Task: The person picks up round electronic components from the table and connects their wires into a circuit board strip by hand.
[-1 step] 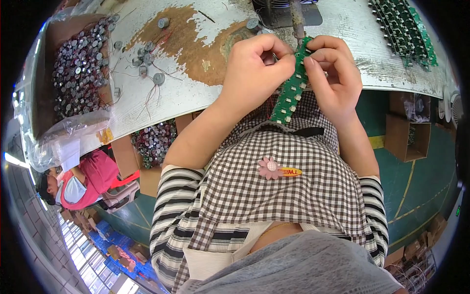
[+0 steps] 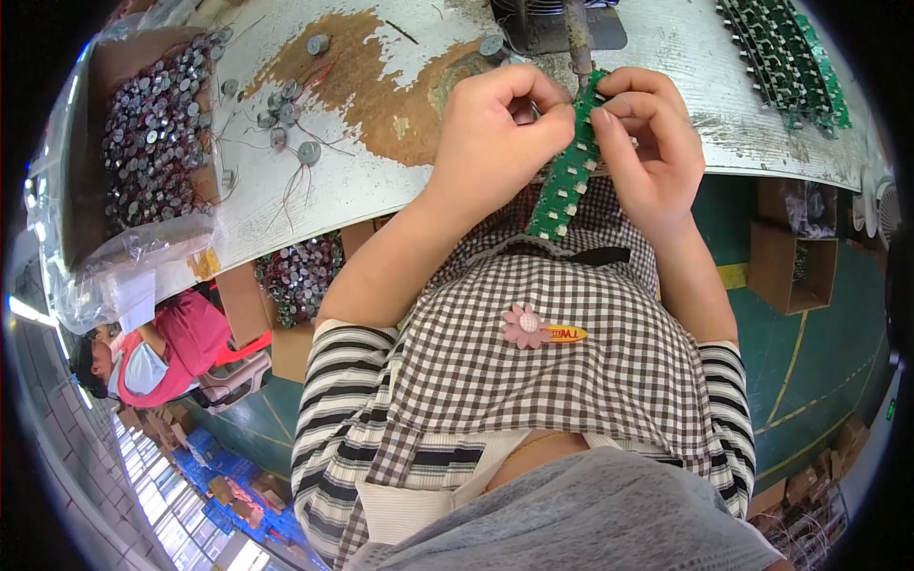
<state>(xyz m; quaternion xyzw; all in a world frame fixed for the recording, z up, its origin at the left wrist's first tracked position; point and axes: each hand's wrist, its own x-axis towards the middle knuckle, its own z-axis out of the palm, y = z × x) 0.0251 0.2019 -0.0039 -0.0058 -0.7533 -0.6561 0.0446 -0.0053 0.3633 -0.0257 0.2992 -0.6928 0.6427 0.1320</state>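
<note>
1. Two hands are at the green strip (image 2: pixel 568 178): the left hand (image 2: pixel 500 128), almost closed, pinches its left edge, and the right hand (image 2: pixel 662 143), with curled fingers, pinches its right edge.
2. The strip's upper end is just beside the tip of a metal rod (image 2: pixel 576 33); touching or not, I cannot tell. I judge this strip is not finished.
3. Left of the strip, loose wired metal parts (image 2: pixel 308 152) lie on the table (image 2: pixel 381 186); probably these remain.
4. Right of the strip, more boards (image 2: pixel 785 67) are gathered; whether they are done, I cannot tell.
</note>
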